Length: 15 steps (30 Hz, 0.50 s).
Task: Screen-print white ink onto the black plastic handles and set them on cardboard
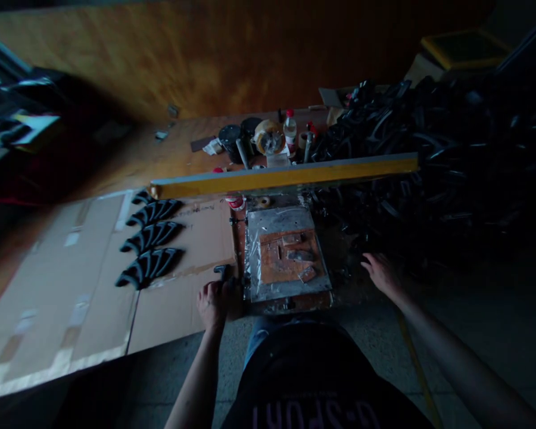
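Observation:
My left hand is closed around a black curved plastic piece at the right edge of the cardboard. Most of that piece is hidden under my fingers. On the right, my right hand has its fingers apart and holds nothing that I can see, at the near edge of a large dark heap of similar black pieces. Between my hands lies a metal plate carrying a brown wooden board with small blocks on it. Rows of black curved pieces lie on the cardboard at left.
A yellow bar spans above the bench behind the plate. Beyond it stand dark tubs, a tape roll and a red-capped bottle. A red-and-white container is beside the plate. A wooden panel rises behind the bench.

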Motion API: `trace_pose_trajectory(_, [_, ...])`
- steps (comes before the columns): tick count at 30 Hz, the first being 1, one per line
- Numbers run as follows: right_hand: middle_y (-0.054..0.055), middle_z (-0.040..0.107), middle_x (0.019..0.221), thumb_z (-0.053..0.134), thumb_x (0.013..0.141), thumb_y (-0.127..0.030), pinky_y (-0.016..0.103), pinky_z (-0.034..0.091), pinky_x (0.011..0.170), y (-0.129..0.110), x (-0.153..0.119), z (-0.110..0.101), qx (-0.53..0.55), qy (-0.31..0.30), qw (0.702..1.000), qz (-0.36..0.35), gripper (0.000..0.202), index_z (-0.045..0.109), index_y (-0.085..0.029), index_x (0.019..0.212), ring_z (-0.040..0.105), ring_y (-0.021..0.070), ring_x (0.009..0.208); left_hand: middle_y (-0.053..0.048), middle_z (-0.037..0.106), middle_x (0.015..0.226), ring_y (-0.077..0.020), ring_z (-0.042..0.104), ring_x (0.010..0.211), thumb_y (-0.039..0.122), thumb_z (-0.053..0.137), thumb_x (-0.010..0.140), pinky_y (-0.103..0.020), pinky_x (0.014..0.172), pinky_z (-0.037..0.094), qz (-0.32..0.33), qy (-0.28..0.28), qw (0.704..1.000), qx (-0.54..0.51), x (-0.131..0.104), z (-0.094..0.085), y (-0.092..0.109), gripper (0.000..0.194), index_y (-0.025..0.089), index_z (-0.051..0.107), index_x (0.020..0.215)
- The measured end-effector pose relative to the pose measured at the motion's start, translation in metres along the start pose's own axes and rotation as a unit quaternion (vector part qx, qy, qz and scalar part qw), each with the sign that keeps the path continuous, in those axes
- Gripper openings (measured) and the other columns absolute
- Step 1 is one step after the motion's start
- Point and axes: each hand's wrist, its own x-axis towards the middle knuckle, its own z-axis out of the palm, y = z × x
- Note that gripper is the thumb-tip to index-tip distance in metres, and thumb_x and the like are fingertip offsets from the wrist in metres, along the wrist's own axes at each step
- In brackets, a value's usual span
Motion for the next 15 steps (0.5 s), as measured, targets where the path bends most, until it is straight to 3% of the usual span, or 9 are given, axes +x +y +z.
trace_pose_trajectory(2, [0.017,0.067,0.106,0.048,0.091,-0.031,0.045,0.050,0.087,-0.018,0.021,-0.007,0.081,0.047,0.995,0.022,0.031,0.061,-0.015,0.115,0.063,0.0290,0.098,-0.012,0.065,0.109,-0.0269,0.058,0.102,0.044,0.055,0.087,-0.040,0.089,0.044,-0.014,0.012,1.000,-0.015,-0.003,-0.003,0.002,0.035,0.016,0.063,0.106])
trace_pose_trajectory(4, [0.014,0.066,0.111,0.054,0.089,-0.035,0.042,0.051,0.087,-0.050,0.040,-0.015,0.166,0.057,0.984,0.002,0.038,0.055,-0.018,0.122,0.064,0.0273,0.099,-0.013,0.064,0.112,-0.0274,0.058,0.106,0.045,0.056,0.086,-0.041,0.091,0.044,-0.028,0.037,0.998,-0.043,-0.008,-0.009,0.007,0.037,0.017,0.062,0.109])
trace_pose_trajectory(6, [0.010,0.066,0.112,0.059,0.087,-0.036,0.039,0.051,0.088,-0.092,0.053,-0.020,0.234,0.026,0.970,-0.063,0.039,0.055,-0.021,0.123,0.064,0.0246,0.100,-0.014,0.063,0.115,-0.0278,0.057,0.109,0.043,0.054,0.087,-0.042,0.094,0.044,-0.037,0.066,0.994,-0.077,-0.011,-0.016,0.015,0.036,0.017,0.062,0.109])
trace_pose_trajectory(9, [0.005,0.066,0.105,0.054,0.092,-0.032,0.034,0.050,0.088,-0.152,0.067,-0.014,0.278,-0.035,0.945,-0.168,0.024,0.061,-0.022,0.113,0.064,0.0194,0.098,-0.012,0.064,0.115,-0.0265,0.057,0.110,0.042,0.051,0.090,-0.043,0.096,0.044,-0.033,0.090,0.986,-0.134,-0.003,-0.030,0.037,0.033,0.018,0.064,0.109])
trace_pose_trajectory(12, [0.005,0.063,0.103,0.044,0.096,-0.020,0.028,0.048,0.086,-0.184,0.081,0.003,0.214,-0.064,0.948,-0.227,0.031,0.064,-0.024,0.120,0.061,0.0156,0.095,-0.011,0.066,0.113,-0.0239,0.057,0.110,0.043,0.051,0.091,-0.041,0.097,0.045,-0.016,0.094,0.974,-0.204,0.022,-0.046,0.069,0.032,0.019,0.065,0.107])
trace_pose_trajectory(15, [0.006,0.060,0.102,0.040,0.095,-0.011,0.026,0.046,0.082,-0.192,0.091,0.012,0.071,-0.081,0.962,-0.252,0.047,0.058,-0.032,0.133,0.058,0.0162,0.093,-0.010,0.067,0.108,-0.0199,0.061,0.103,0.045,0.053,0.090,-0.036,0.092,0.049,-0.004,0.087,0.946,-0.313,0.055,-0.068,0.111,0.033,0.018,0.066,0.103])
